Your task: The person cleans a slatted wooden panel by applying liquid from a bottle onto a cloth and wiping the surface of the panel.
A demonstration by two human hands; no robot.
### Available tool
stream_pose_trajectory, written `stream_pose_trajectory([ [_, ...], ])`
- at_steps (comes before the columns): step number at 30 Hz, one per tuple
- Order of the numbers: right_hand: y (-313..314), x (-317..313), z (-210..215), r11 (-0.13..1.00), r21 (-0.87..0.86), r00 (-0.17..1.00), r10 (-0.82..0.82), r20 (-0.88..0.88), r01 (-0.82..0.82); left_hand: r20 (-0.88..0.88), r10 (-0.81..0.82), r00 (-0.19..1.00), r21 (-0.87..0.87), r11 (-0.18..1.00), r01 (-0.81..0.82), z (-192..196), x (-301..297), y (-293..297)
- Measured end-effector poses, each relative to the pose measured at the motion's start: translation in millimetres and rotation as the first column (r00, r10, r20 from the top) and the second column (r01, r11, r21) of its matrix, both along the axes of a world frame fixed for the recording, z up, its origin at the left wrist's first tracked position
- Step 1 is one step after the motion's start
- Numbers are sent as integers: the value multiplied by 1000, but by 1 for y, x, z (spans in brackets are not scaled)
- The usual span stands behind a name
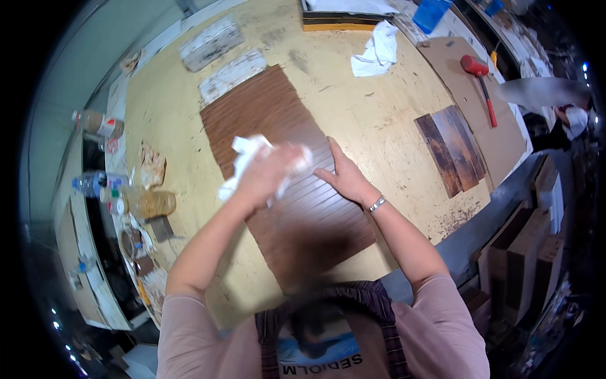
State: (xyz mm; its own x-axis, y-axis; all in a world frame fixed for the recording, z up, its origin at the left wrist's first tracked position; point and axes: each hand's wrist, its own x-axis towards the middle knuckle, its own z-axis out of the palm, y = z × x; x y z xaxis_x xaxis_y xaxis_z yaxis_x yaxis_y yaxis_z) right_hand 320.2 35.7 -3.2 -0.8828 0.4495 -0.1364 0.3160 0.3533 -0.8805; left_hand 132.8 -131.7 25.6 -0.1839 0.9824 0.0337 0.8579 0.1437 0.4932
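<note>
A long brown grooved wood panel point(265, 114) lies on the worn yellow workbench point(372, 120) in front of me. My left hand point(268, 174) is closed around a crumpled white cloth point(246, 155) and presses it on the panel's middle; the hand is motion-blurred. Just to its right, my right hand point(344, 177) lies flat and open on the panel, with a silver bracelet on the wrist.
Two dark wood pieces point(451, 148) lie at the right. A red mallet point(480, 79) rests on cardboard, a white rag point(377, 50) further back. Two whitish boards point(221, 60) sit beyond the panel. Bottles point(136, 202) stand at the left edge. Another person's blurred arm point(543, 91) appears at right.
</note>
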Motion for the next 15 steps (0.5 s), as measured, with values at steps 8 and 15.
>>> stream_pose_trajectory([
  [8, 5, 4, 2, 995, -83, 997, -52, -64, 47, -132, 18, 991, 56, 998, -10, -18, -29, 98],
  [15, 1, 1, 10, 995, -98, 992, -32, -121, 20, -277, 218, 936, 133, 973, -187, -11, -119, 148],
])
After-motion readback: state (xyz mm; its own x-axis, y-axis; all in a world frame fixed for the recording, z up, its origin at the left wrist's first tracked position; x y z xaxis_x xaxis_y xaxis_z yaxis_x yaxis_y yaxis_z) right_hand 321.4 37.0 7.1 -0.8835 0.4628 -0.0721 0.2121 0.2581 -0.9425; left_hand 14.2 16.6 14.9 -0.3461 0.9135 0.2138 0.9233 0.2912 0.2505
